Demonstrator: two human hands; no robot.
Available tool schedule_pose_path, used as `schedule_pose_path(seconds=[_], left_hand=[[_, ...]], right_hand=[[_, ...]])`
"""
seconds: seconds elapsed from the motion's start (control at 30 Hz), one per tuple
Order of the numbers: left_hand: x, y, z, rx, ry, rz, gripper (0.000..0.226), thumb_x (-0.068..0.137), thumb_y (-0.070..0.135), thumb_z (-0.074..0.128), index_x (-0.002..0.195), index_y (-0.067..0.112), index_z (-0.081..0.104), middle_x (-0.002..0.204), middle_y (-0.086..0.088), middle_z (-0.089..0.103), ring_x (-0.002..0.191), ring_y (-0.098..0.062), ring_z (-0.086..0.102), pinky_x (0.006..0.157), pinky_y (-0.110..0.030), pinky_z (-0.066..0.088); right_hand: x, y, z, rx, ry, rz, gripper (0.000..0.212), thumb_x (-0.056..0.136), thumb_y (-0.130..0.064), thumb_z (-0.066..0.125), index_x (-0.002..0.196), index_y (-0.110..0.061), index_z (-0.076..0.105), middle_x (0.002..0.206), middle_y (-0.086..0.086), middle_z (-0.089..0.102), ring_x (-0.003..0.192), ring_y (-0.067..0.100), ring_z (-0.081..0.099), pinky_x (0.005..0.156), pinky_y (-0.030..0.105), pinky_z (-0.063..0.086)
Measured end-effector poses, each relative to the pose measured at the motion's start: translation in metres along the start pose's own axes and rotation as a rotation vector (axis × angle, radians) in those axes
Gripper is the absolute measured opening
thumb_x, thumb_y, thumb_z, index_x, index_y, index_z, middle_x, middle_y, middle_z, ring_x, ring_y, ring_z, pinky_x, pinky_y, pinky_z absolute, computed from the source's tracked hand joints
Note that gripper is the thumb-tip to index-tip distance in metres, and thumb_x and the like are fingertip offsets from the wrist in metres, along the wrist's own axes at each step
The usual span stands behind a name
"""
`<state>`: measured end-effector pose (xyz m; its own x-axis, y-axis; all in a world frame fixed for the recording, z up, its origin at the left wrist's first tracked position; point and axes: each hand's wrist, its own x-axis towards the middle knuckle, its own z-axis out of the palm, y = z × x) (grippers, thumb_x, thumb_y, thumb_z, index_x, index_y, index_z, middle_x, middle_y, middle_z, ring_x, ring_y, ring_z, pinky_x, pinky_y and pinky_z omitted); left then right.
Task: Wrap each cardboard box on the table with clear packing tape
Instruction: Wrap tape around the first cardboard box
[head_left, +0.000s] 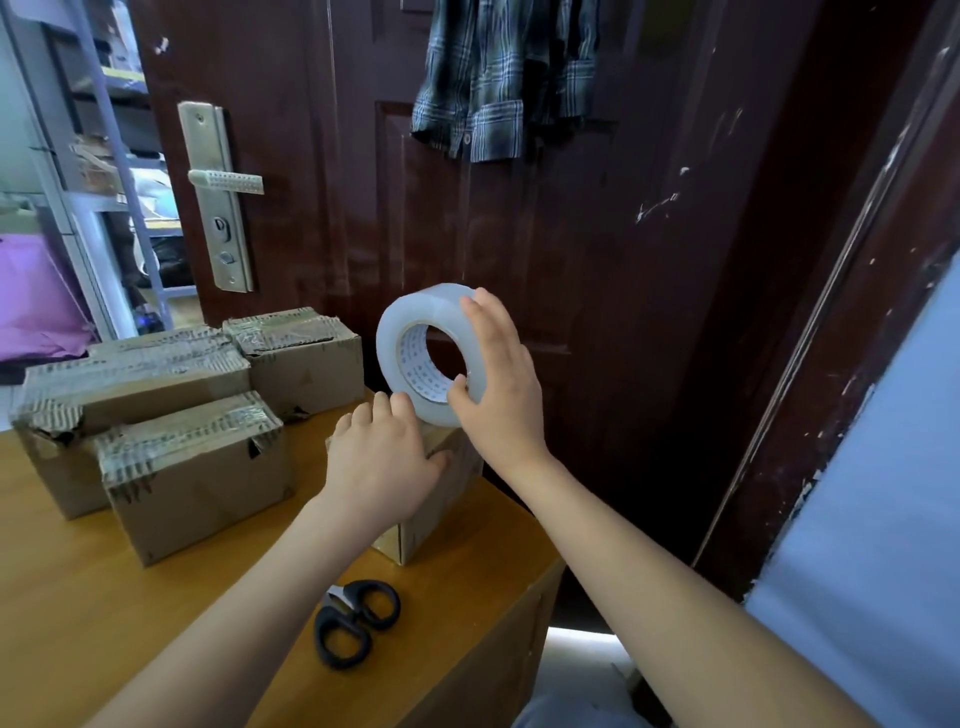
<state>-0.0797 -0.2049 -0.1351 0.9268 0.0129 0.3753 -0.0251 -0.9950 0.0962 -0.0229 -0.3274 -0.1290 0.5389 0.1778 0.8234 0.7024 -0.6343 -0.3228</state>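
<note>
Tape (431, 353), a thick clear roll on a printed core, stands on edge atop a small box (436, 499) at the tabletop's (104, 597) right edge, held by the right hand (498, 384), thumb hooked in the core. Left hand (384, 462) lies flat, fingers straight, on the box top. Three taped corrugated boxes (192, 467) crowd the far left corner. Black-handled scissors (353, 621) lie near the front edge.

scissors (356, 622) before box (436, 499), tape roll (428, 353) above
</note>
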Motion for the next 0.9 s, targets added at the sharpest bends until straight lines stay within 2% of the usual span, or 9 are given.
schedule_pose_path(seconds=[0.07, 0.2, 0.33, 0.47, 0.57, 0.63, 0.7, 0.8, 0.9], left_hand=[[0.0, 0.001, -0.001, 0.03, -0.003, -0.009, 0.056, 0.092, 0.06, 0.046, 0.117, 0.009, 0.043, 0.119, -0.007, 0.054, 0.112, -0.025, 0.054, 0.092, -0.036, 0.044], [0.0, 0.002, -0.003, 0.042, 0.004, -0.021, 0.059, 0.091, 0.062, 0.045, 0.118, 0.01, 0.042, 0.117, -0.005, 0.055, 0.109, -0.024, 0.056, 0.087, -0.034, 0.044], [-0.001, 0.001, -0.004, 0.041, 0.0, -0.028, 0.06, 0.09, 0.063, 0.045, 0.119, 0.01, 0.042, 0.116, -0.003, 0.055, 0.108, -0.023, 0.057, 0.083, -0.033, 0.044], [-0.001, 0.0, -0.003, 0.036, -0.006, -0.026, 0.063, 0.09, 0.064, 0.045, 0.121, 0.009, 0.042, 0.117, -0.004, 0.055, 0.107, -0.024, 0.057, 0.082, -0.034, 0.046], [0.0, 0.001, -0.003, 0.03, -0.024, -0.035, 0.065, 0.09, 0.064, 0.045, 0.125, 0.009, 0.041, 0.124, -0.006, 0.054, 0.111, -0.026, 0.057, 0.086, -0.036, 0.046], [0.001, 0.001, -0.003, 0.037, -0.04, -0.038, 0.068, 0.091, 0.064, 0.045, 0.129, 0.008, 0.039, 0.13, -0.008, 0.052, 0.115, -0.028, 0.055, 0.089, -0.038, 0.046], [0.001, 0.0, -0.003, 0.048, -0.047, -0.038, 0.07, 0.091, 0.064, 0.044, 0.131, 0.007, 0.038, 0.135, -0.009, 0.05, 0.118, -0.029, 0.054, 0.091, -0.038, 0.046], [0.001, 0.0, -0.002, 0.042, -0.056, -0.04, 0.072, 0.091, 0.064, 0.044, 0.134, 0.007, 0.036, 0.141, -0.011, 0.047, 0.122, -0.03, 0.052, 0.095, -0.04, 0.045], [0.003, 0.0, -0.001, 0.039, -0.057, -0.031, 0.075, 0.092, 0.063, 0.043, 0.141, 0.009, 0.028, 0.146, -0.011, 0.043, 0.125, -0.031, 0.05, 0.096, -0.042, 0.045]], right_hand=[[0.007, 0.001, -0.005, -0.018, -0.11, -0.031, 0.078, 0.081, -0.001, 0.059, 0.149, -0.025, 0.03, 0.157, -0.003, 0.026, 0.124, 0.024, 0.045, 0.091, 0.011, 0.03], [0.029, -0.004, -0.029, -0.058, -0.37, -0.037, 0.081, 0.083, -0.001, 0.054, 0.151, -0.032, 0.024, 0.158, -0.012, 0.016, 0.109, 0.026, 0.045, 0.088, 0.028, 0.041], [0.041, -0.005, -0.058, -0.113, -0.521, -0.044, 0.083, 0.083, -0.001, 0.054, 0.15, -0.038, 0.022, 0.157, -0.018, 0.014, 0.104, 0.023, 0.045, 0.088, 0.023, 0.035], [0.043, 0.001, -0.094, -0.201, -0.641, -0.073, 0.088, 0.08, -0.002, 0.055, 0.148, -0.045, 0.021, 0.155, -0.021, 0.015, 0.116, 0.023, 0.047, 0.098, 0.029, 0.038], [0.025, 0.009, -0.119, -0.323, -0.802, -0.078, 0.09, 0.08, -0.001, 0.055, 0.145, -0.053, 0.02, 0.151, -0.032, 0.012, 0.109, 0.018, 0.047, 0.085, 0.037, 0.053], [0.012, 0.014, -0.133, -0.379, -0.891, -0.047, 0.089, 0.081, -0.002, 0.055, 0.144, -0.055, 0.021, 0.15, -0.034, 0.014, 0.098, 0.014, 0.046, 0.078, 0.037, 0.054], [0.005, 0.016, -0.144, -0.392, -0.997, -0.031, 0.087, 0.081, -0.001, 0.056, 0.142, -0.054, 0.025, 0.147, -0.035, 0.02, 0.096, 0.013, 0.048, 0.082, 0.034, 0.051], [-0.008, 0.015, -0.151, -0.516, -1.27, -0.004, 0.08, 0.085, 0.001, 0.052, 0.142, -0.049, 0.03, 0.146, -0.03, 0.026, 0.094, 0.012, 0.044, 0.068, 0.015, 0.036], [-0.024, 0.016, -0.146, -0.563, -1.396, 0.02, 0.081, 0.085, 0.003, 0.049, 0.143, -0.05, 0.028, 0.146, -0.029, 0.027, 0.091, 0.011, 0.038, 0.061, 0.018, 0.032]])
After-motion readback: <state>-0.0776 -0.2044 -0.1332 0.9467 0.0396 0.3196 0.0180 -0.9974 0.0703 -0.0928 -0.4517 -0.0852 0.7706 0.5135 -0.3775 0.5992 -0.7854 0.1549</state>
